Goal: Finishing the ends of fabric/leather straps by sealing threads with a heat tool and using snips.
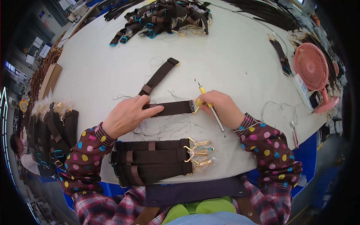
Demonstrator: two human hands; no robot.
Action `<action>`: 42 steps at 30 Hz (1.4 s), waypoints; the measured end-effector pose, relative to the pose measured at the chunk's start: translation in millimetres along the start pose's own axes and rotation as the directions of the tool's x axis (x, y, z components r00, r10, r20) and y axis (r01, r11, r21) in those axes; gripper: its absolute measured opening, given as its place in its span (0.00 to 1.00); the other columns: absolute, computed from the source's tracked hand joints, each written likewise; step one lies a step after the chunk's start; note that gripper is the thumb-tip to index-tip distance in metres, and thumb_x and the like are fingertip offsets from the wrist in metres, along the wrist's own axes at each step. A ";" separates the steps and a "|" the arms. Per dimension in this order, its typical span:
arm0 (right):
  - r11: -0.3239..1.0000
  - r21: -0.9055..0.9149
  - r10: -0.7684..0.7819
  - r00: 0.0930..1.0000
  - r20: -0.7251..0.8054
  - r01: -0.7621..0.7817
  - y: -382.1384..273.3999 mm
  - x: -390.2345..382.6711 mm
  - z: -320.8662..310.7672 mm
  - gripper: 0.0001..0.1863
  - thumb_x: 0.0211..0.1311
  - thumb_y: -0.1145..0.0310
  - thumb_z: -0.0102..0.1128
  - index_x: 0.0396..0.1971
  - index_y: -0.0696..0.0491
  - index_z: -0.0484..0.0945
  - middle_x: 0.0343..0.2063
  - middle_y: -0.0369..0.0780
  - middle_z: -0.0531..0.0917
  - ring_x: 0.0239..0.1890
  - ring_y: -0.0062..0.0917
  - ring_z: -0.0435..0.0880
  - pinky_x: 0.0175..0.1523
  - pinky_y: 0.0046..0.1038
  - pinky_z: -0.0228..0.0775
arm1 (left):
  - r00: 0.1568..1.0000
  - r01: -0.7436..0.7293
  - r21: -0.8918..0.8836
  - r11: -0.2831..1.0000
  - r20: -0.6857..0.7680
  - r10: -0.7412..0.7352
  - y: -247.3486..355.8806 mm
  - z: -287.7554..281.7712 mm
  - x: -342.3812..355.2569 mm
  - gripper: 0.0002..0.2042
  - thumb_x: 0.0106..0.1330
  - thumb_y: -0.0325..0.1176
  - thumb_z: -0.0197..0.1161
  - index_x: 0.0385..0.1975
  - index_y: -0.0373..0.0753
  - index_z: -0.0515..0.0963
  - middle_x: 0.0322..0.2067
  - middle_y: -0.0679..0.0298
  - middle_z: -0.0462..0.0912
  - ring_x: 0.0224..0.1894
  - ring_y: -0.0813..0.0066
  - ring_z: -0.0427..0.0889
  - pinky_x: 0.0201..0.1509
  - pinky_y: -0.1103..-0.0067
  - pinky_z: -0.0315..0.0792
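Observation:
My left hand (127, 116) grips a dark brown strap (172, 108) lying across the white table, index finger along its top. My right hand (221, 107) holds a pen-like yellow and silver tool (216, 118), fingers at the strap’s right end beside a gold ring (195, 111) in clear plastic. A second strap (157, 75) with a brown loop angles away above my left hand, among loose threads. Below my hands, several dark straps (153, 162) lie side by side, their gold clips (200, 153) wrapped in plastic.
A heap of straps with blue buckles (161, 20) covers the back of the white table (240, 63). More straps (54, 135) and a cardboard box (50, 78) sit at left. A pink fan (310, 67) and metal snips (294, 135) are at right. Another person (28, 161) is at far left.

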State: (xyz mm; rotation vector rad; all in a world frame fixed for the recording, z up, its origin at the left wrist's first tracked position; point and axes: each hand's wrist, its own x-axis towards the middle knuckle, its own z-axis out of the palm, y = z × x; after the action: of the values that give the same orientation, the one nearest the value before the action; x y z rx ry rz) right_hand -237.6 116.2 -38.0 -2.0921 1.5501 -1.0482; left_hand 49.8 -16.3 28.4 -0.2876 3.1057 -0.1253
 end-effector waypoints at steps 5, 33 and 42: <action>0.999 -0.034 -0.016 1.000 0.014 0.017 -24.4 -5.6 -5.4 0.10 0.55 0.73 0.65 0.36 0.53 0.75 0.29 0.39 0.80 0.36 0.35 0.79 0.41 0.34 0.71 | 0.998 0.057 -0.164 0.985 0.002 -0.058 14.2 4.5 -13.2 0.22 0.53 0.30 0.67 0.51 0.50 0.77 0.42 0.64 0.73 0.37 0.67 0.78 0.37 0.73 0.74; 0.982 0.002 0.183 0.954 -0.238 -0.188 -7.0 -19.1 7.4 0.11 0.55 0.72 0.65 0.35 0.53 0.72 0.26 0.41 0.78 0.34 0.37 0.78 0.40 0.36 0.69 | 0.951 0.262 -0.684 0.681 0.062 -0.303 57.9 30.8 57.6 0.22 0.54 0.31 0.72 0.43 0.39 0.66 0.35 0.64 0.72 0.25 0.78 0.74 0.29 0.80 0.71; 0.995 -0.098 -0.017 0.959 -0.281 -0.011 -23.9 -9.8 21.7 0.14 0.52 0.73 0.65 0.37 0.53 0.70 0.24 0.40 0.78 0.33 0.36 0.78 0.41 0.36 0.66 | 0.954 0.259 -0.704 0.662 0.081 -0.288 56.6 26.6 61.2 0.22 0.54 0.32 0.72 0.45 0.40 0.67 0.36 0.61 0.75 0.26 0.72 0.76 0.31 0.76 0.73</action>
State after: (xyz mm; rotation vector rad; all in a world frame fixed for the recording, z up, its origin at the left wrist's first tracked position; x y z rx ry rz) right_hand -207.0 130.2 -40.8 -2.0797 1.7637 -1.3455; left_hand -20.0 25.8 -3.4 -0.7673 2.9500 1.1083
